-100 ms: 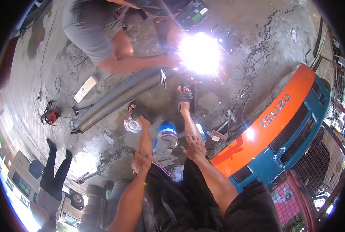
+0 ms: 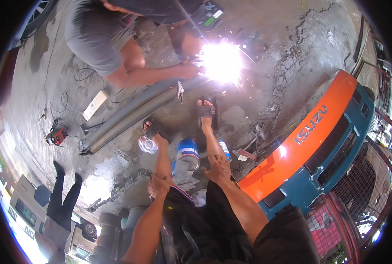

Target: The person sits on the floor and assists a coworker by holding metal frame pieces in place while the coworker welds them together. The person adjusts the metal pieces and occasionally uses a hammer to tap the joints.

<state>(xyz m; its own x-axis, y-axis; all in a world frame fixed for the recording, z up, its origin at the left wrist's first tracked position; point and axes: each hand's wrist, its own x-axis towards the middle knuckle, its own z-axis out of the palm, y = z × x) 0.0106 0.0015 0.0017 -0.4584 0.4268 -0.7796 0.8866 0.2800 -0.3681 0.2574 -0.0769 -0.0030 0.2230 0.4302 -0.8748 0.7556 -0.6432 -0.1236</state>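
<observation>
My left hand (image 2: 160, 185) rests over my bent left knee, its fingers draped along the side and holding nothing. On my right knee lies my right hand (image 2: 219, 170), fingers spread, with nothing in it. Between my legs stand a blue and white can (image 2: 187, 148) and some grey sheet pieces (image 2: 185, 174). A smaller blue and white can (image 2: 225, 150) is beside my right shin. Ahead, a crouching co-worker (image 2: 95, 39) reaches with both hands toward a blinding welding arc (image 2: 223, 63), which throws sparks and hides the tool tip and joint.
Long grey metal tubes (image 2: 130, 112) lie on the concrete at left, near a red and black machine (image 2: 56, 137) with cables. To the right is an orange and teal vehicle front panel (image 2: 292, 149). Another person (image 2: 57, 220) stands far left near a parked vehicle (image 2: 27, 207).
The scene ahead has shifted slightly left in the view. The welding glare and sparks have changed shape. Both my hands stay on my knees.
</observation>
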